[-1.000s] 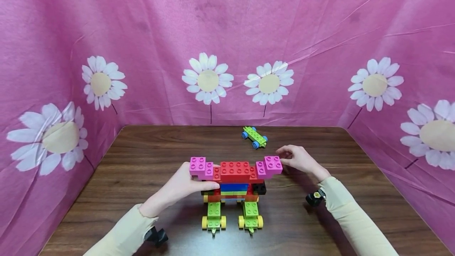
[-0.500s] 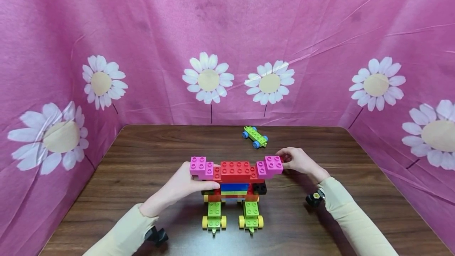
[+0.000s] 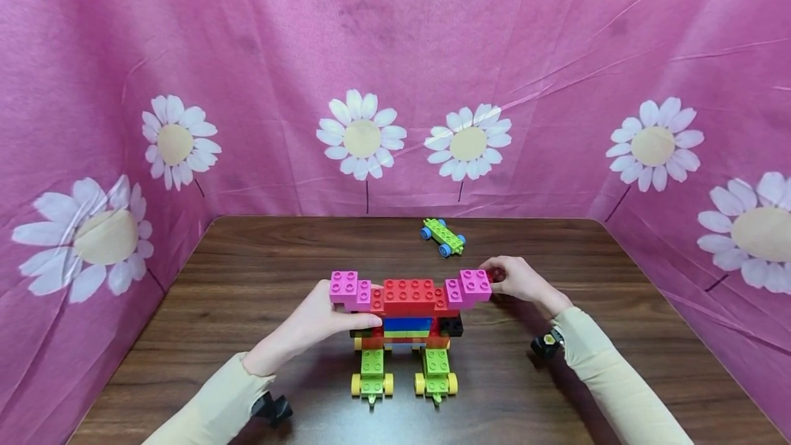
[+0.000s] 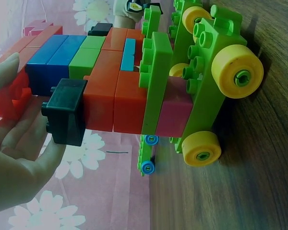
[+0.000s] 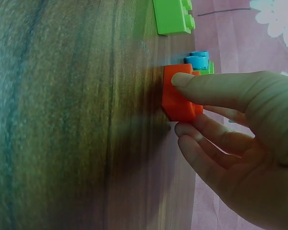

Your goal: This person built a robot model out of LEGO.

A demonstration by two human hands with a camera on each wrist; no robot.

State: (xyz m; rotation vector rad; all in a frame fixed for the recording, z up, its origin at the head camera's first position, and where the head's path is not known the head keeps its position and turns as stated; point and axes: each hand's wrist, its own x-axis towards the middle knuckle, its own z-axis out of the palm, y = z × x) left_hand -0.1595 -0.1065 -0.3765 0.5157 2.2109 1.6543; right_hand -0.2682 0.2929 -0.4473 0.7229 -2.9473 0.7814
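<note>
A toy figure of building bricks (image 3: 408,297) stands upright on two green wheeled bases (image 3: 373,362) with yellow wheels. Its top is red, with pink bricks (image 3: 475,283) stepping up at both ends, and a blue layer below. My left hand (image 3: 303,321) grips the figure's upper left side, thumb in front and fingers behind; the left wrist view shows it beside a black side brick (image 4: 67,112). Behind the right pink end, my right hand (image 3: 522,280) pinches a loose red brick (image 5: 177,100) between thumb and fingers, low by the tabletop.
A green toy car base (image 3: 441,235) with blue wheels stands near the back of the brown wooden table (image 3: 284,246). Pink cloth (image 3: 259,88) printed with daisies hangs round the back and sides.
My right hand has come down slightly, and a bit of the red brick now shows at its fingertips. My left hand and the brick figure stay where they were.
</note>
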